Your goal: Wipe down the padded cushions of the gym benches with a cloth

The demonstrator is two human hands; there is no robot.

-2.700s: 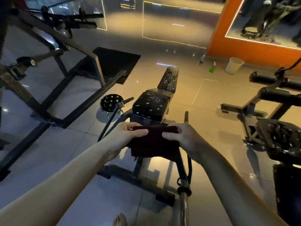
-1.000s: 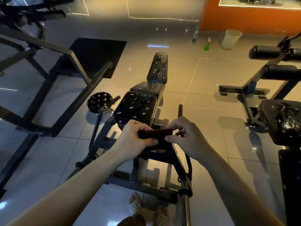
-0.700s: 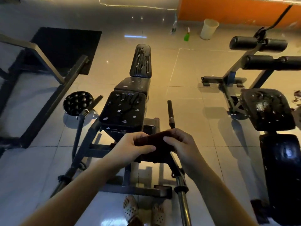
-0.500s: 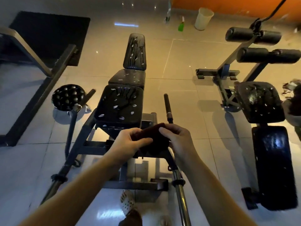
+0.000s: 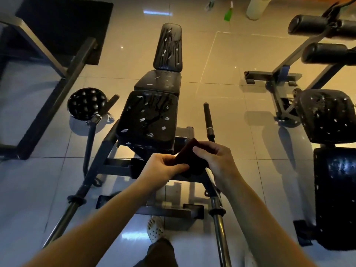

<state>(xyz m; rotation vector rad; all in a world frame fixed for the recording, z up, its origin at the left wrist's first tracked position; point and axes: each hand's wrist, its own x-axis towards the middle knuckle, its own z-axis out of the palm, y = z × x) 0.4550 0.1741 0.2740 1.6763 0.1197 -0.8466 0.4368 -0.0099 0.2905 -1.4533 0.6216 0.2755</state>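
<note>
A dark red cloth (image 5: 189,158), folded small, is held between both hands just in front of the near edge of the bench. My left hand (image 5: 159,167) pinches its left side, and my right hand (image 5: 213,160) grips its right side from above. The black padded bench stretches away from me: a near cushion (image 5: 147,120) with white foam spots and streaks, a middle seat pad (image 5: 159,81), and a raised back pad (image 5: 169,47), all spotted. A second spotted bench cushion (image 5: 325,116) stands at the right.
Steel bars (image 5: 217,218) run along both sides of the bench frame. A round black pad (image 5: 86,103) on a post stands to the left, a rack frame (image 5: 63,60) and black mat beyond. Roller pads (image 5: 323,37), a green spray bottle (image 5: 228,15) and a white bin (image 5: 255,6) lie far right.
The cloth went from spread wide between the hands to folded into a small wad. The view has tilted down and moved closer over the bench.
</note>
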